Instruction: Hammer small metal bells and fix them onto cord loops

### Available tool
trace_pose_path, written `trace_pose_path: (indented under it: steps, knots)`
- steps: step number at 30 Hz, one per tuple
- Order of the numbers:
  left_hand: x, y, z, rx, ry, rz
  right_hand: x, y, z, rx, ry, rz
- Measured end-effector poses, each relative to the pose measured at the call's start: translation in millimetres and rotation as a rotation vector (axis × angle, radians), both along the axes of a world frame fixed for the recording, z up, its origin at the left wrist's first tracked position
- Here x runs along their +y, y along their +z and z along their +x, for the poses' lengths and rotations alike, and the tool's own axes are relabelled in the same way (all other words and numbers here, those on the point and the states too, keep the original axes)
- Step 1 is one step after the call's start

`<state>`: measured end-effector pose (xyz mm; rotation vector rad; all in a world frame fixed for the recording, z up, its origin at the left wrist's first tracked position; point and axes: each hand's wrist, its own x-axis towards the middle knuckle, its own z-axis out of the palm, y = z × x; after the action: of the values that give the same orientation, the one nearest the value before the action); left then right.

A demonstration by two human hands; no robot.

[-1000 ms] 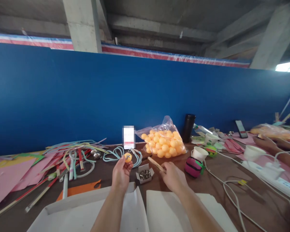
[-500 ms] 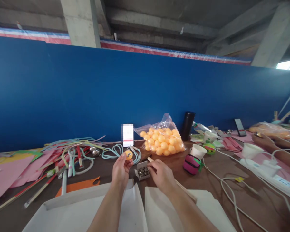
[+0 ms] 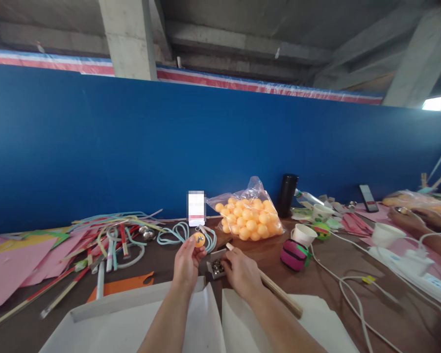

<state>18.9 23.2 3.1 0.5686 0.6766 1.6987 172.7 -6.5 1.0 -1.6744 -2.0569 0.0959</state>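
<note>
My left hand [image 3: 186, 262] is raised above the table and pinches a small orange ball [image 3: 199, 239] with a dark mark on it. My right hand [image 3: 240, 272] rests at a small open cardboard box of metal bits [image 3: 216, 265], fingers curled down at its edge; what they hold, if anything, is hidden. A wooden stick [image 3: 279, 293] lies under my right wrist, running back to the right. A clear bag of orange balls [image 3: 250, 218] stands just beyond the box.
White paper sheets [image 3: 139, 323] lie in front of me. Coloured strips, paper and sticks [image 3: 95, 240] pile at the left. A pink pouch [image 3: 295, 254], paper cups [image 3: 303, 234], a black tumbler [image 3: 286, 195] and white cables [image 3: 353, 289] lie right. Another person's hands [image 3: 407, 219] work at far right.
My right hand moved left from the stick's end to the small box, leaving the stick lying on the table. My left hand kept the orange ball raised in place.
</note>
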Motion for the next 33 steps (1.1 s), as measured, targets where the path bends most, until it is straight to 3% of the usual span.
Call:
trace_pose_path:
  steps: [24,29,33]
  knots:
    - [2.5,-5.3,0.6,0.030,-0.011,0.014,2.3,-0.2,-1.8,0.007,-0.005,0.027]
    - [1.4,-3.7,0.8,0.027,-0.016,0.003,3.3,0.5,-1.2,0.186,0.040,0.104]
    - [0.3,-1.9,0.9,0.027,-0.043,0.002,6.3,-3.5,-2.0,0.507,0.108,0.176]
